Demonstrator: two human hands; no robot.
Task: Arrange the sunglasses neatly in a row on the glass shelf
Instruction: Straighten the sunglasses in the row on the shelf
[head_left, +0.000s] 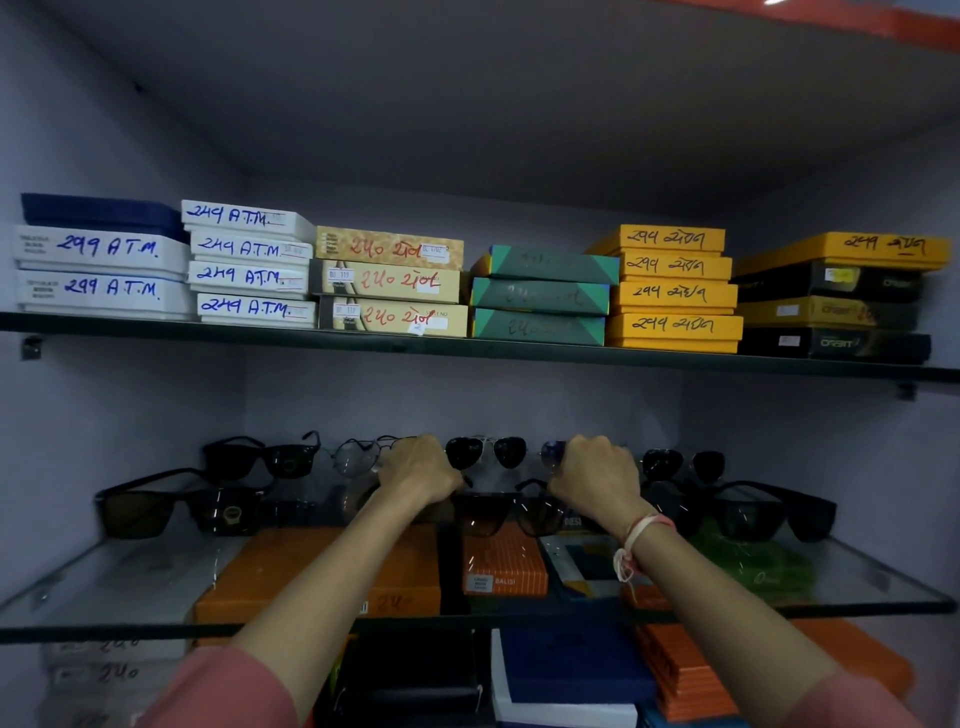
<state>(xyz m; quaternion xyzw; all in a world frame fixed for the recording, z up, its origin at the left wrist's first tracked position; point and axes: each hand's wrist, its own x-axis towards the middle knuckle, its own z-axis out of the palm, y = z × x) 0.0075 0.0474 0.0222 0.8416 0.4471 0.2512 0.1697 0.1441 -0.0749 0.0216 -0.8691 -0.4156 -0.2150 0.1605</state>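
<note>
Both hands were curled at the back row of sunglasses on the glass shelf (104, 577): the left hand (415, 467) covered the right part of a wire-frame pair (358, 457), and the right hand (597, 473) was closed over a blue-tinted pair (551, 453), probably gripping it. Fingertips faced away, so the left grip couldn't be confirmed. Dark aviators (485, 451) sat between the hands; front-row pairs were partly hidden by wrists.

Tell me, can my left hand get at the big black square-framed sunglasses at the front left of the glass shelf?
Probably yes. The left hand is at the back row; the big black square-framed sunglasses sit nearer and further left on the glass shelf, with nothing between them.
</note>
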